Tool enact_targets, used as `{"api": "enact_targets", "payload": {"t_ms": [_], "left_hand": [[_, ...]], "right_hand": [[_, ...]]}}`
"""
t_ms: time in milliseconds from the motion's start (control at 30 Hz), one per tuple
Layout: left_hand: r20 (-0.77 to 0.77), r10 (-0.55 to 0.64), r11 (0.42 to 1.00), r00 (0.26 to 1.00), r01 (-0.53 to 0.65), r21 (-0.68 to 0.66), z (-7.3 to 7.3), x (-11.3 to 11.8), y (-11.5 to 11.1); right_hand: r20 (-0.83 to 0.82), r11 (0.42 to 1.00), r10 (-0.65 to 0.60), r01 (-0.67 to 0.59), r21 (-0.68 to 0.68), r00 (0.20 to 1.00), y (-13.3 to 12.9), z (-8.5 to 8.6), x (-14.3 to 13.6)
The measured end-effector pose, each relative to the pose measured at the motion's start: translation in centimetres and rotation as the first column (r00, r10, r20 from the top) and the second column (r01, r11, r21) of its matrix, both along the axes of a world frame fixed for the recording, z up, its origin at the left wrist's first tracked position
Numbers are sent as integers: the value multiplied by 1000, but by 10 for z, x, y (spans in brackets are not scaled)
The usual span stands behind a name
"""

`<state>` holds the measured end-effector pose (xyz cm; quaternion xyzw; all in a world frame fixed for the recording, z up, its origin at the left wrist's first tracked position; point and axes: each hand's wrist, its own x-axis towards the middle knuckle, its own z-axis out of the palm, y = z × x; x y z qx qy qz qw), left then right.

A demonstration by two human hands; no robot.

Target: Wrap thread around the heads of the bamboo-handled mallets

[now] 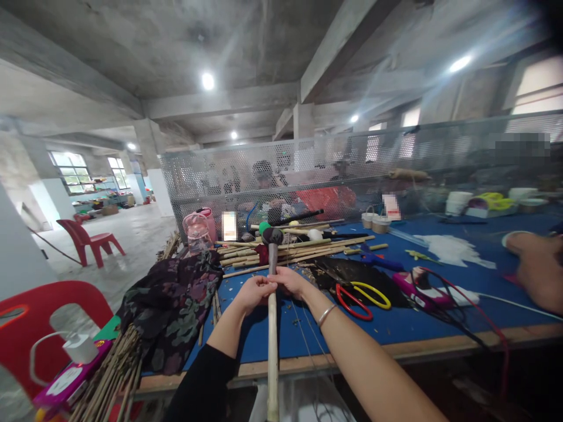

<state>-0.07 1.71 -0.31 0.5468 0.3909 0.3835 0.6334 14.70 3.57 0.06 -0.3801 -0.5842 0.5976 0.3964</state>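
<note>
A pale wooden stick (273,346) points away from me over the table's front edge, its near end low in the view. Its far part is covered in grey material (273,258) and meets a dark rounded clump (272,235), with a green ball (264,227) beside it. My left hand (255,294) pinches the stick where the grey covering ends. From the other side my right hand (289,282) closes on the same spot, fingertips touching the left ones. Thin wires (303,331) trail below my right hand. Scissors (361,300) with one red and one yellow handle lie right of it.
More sticks (308,251) lie across the blue table (382,331). Dark floral cloth (169,308) and a stick bundle (112,375) are at left, near a red chair (48,310). A power strip (433,293) with cables lies right. Another person's arm (539,272) reaches in at far right.
</note>
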Motion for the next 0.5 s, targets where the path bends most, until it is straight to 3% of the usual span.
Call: {"api": "enact_targets", "payload": {"t_ms": [300,400,500], "left_hand": [[185,-60,997,981,68,-37,11,2,-6],[127,-54,997,990,61,-53,8,2,-6],[-36,3,999,999,-5,-47,4,0,-4]], "right_hand": [[-135,986,154,-160,-37,979,3,2,7],[-118,991,127,-131,-28,985,2,2,7],[-50,999,40,-42,-23,998,1,2,6]]}}
